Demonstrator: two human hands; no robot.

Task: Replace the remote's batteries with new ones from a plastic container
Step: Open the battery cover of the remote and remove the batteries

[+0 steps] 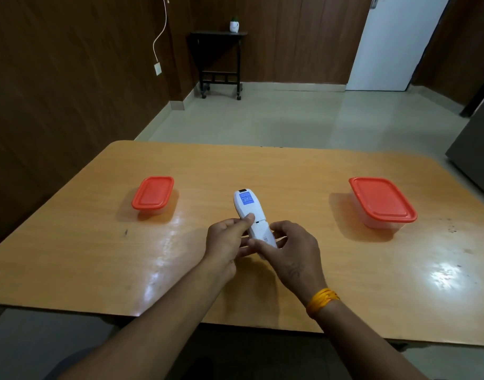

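A white remote (247,205) is held back side up over the middle of the wooden table (262,171), a blue label near its far end. My left hand (227,239) grips its left side, thumb pressed on the back just above the battery cover seam. My right hand (293,250) holds the near end, fingers curled round the cover area. The cover looks closed. A small clear plastic container with a closed red lid (153,193) stands at the left. A larger one with a red lid (382,200) stands at the right. Their contents are hidden.
The table's near edge runs just above my forearms. Beyond the table lie a tiled floor, a small dark wheeled side table (218,61) with a white pot, and a white door (394,42). A grey cabinet (479,149) stands at the right edge.
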